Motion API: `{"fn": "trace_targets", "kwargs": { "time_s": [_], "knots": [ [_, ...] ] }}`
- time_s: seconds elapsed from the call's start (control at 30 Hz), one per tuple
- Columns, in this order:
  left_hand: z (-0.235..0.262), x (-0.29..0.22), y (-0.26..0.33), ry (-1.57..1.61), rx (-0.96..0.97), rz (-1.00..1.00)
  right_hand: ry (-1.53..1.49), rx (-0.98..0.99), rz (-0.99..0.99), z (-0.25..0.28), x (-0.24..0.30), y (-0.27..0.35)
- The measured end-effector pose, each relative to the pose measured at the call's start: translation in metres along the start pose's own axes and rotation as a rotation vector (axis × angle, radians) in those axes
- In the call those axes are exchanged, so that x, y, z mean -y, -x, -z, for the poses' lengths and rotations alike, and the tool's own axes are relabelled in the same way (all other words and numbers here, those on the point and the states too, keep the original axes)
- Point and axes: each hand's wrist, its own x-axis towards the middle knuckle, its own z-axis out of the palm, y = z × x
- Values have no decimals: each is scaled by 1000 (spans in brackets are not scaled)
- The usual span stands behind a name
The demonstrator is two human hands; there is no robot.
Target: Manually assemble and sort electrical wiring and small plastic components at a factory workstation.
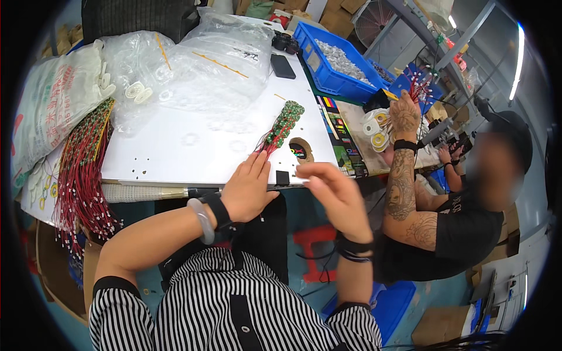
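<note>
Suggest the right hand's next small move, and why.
I'd probably bring the right hand over to the green circuit boards to steady them: the left hand has its fingers at their red wires, while the right is off the bundle with nothing visible in it.

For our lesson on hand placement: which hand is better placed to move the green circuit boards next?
Probably the left hand: it lies at the red wires leading from the green circuit boards. The right hand is raised near the white table, farther from the boards.
</note>
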Motion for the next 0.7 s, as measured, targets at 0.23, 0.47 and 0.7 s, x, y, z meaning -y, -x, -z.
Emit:
{"fn": "trace_targets", "kwargs": {
  "time_s": [0.23, 0.47, 0.7],
  "knots": [
    [-30, -34, -51, -74, 117, -51, 416, -136, 100, 0, -89, -32],
    [-66, -36, -114, 572, 24, 194, 205, -206, 98, 46, -105, -57],
    [66, -3, -10, 533, 23, 140, 83, -345, -5, 27, -42, 28]
  ]
}}
